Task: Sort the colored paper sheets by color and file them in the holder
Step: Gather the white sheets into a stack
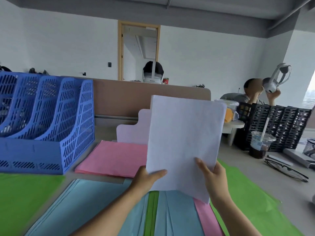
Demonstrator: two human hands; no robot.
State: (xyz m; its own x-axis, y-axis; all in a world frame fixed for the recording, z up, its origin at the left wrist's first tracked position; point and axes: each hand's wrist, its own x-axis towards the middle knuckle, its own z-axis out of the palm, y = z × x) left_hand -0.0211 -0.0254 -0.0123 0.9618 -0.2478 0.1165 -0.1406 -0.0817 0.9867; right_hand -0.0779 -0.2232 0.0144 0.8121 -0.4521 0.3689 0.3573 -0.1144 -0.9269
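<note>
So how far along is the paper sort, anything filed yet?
Done: one pink stack lies gathered beside the blue holder. In hand: the left hand and right hand grip a white stack upright. Left: blue sheets, green sheets and a stray pink sheet lie loose up front. No coloured paper shows in the holder's slots, so nothing looks filed.

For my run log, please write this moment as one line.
held: pale sheets, upright | left grip: holds lower edge | right grip: holds lower edge | blue holder: left, apart
</note>
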